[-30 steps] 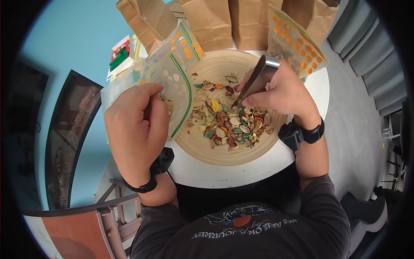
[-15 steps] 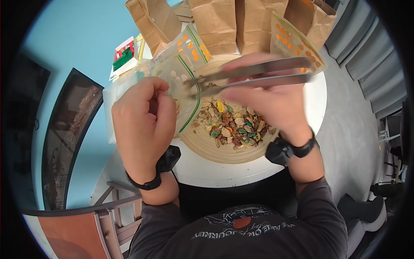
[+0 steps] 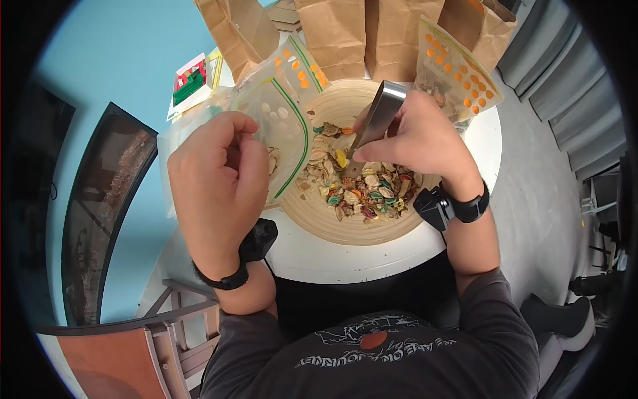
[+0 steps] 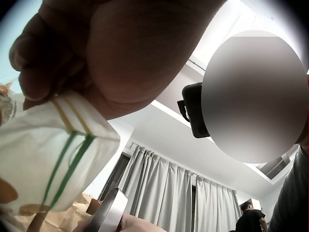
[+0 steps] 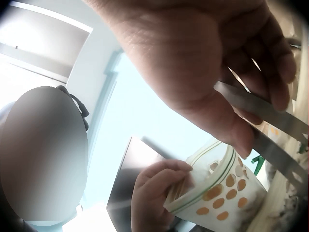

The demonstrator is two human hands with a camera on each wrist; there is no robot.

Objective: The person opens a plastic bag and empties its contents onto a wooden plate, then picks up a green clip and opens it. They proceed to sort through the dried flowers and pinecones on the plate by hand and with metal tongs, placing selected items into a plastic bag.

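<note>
My left hand (image 3: 222, 179) pinches the edge of a clear zip bag (image 3: 282, 136) with a green seal line, its mouth facing the round plate (image 3: 312, 219). The same bag (image 4: 53, 154) hangs from my left fingers in the left wrist view. My right hand (image 3: 422, 139) grips metal tongs (image 3: 382, 113), tips down among the dried petals and leaves (image 3: 372, 189) on the plate. In the right wrist view the tongs' two arms (image 5: 256, 106) stand apart between thumb and fingers. Whether the tips hold anything is hidden.
Brown paper bags (image 3: 332, 40) line the back of the white table (image 3: 339, 269). A second zip bag with orange dots (image 3: 458, 73) stands at the back right. A white box with red and green items (image 3: 191, 83) lies at the back left.
The tongs swung left to the bag's mouth half a second ago, then came back over the petals. My left hand still holds the bag in nearly the same spot.
</note>
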